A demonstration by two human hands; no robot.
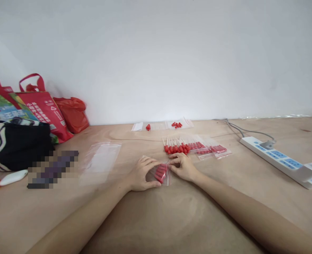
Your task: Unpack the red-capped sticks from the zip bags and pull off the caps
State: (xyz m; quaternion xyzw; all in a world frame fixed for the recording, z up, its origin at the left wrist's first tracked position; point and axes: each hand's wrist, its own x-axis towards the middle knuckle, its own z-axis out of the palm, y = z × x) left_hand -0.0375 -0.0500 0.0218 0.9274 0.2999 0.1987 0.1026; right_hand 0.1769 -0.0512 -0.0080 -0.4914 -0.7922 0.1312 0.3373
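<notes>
A small clear zip-lock bag (161,173) with several red-tipped pieces inside lies on the table between my hands, its seal strip on the right. My left hand (142,174) curves round the bag's left part, thumb and forefinger spread across its two sides. At the seal's upper end, my right hand (183,167) pinches the bag's edge with bent fingers. Just beyond lies a row of pale sticks with red tips (177,148). Beside that row, filled clear bags (214,149) of similar red-tipped pieces overlap one another.
Flat clear bags (102,158) lie to the left. Farther back are bags with small red pieces (177,125). A white power strip (272,153) with grey cables sits at right. Red carrier bags (47,109), a black striped cloth item (20,144) and a blurred-out dark object (53,170) occupy the left.
</notes>
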